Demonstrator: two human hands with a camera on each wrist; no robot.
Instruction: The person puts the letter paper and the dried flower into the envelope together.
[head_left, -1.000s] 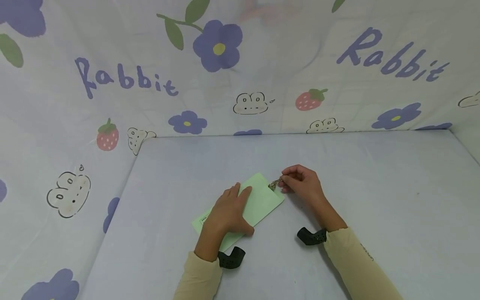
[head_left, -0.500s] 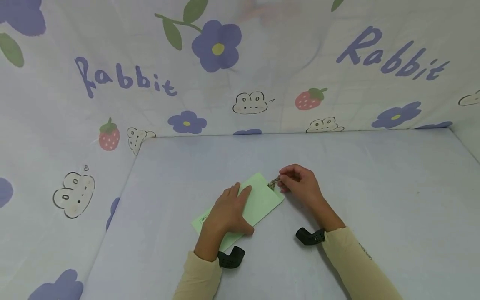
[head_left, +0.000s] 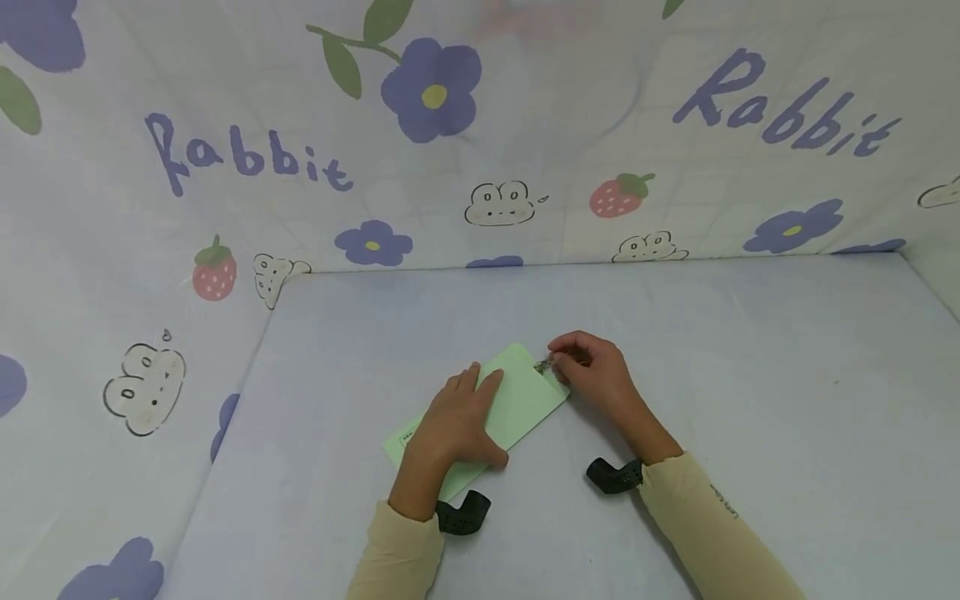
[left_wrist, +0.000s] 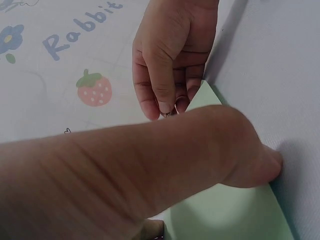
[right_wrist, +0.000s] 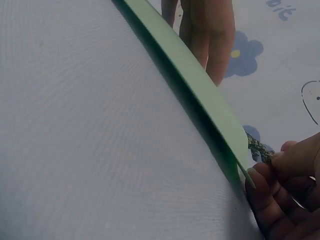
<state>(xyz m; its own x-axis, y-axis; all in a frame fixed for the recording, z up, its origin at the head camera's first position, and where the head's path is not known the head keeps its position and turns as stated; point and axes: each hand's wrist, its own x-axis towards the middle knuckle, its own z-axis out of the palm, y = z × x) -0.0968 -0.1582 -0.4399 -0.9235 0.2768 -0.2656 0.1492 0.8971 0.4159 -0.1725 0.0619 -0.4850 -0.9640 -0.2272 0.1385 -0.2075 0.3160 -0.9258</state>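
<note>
A flat, pale green envelope-like piece [head_left: 521,408] lies slantwise on the table, with a small printed box near its lower left. My left hand [head_left: 456,427] rests across it, fingers spread and thumb out by its near edge. At the notched right end, my right hand [head_left: 600,379] pinches a thin, dark, mottled strip [right_wrist: 259,148] between thumb and forefinger. Part of that strip goes in behind the green edge, and its inner end is hidden. In the right wrist view, a fingertip of the right hand is right at the green corner [right_wrist: 250,181].
The table is covered with a pale, plain cloth [head_left: 750,358]. Behind it and on the left rises a white curtain [head_left: 555,108] printed with flowers, strawberries and lettering. Each wrist carries a black curved mount [head_left: 463,512].
My right hand has shifted a little left toward the green piece, and less of the mottled strip shows outside it. The left hand stays in place.
</note>
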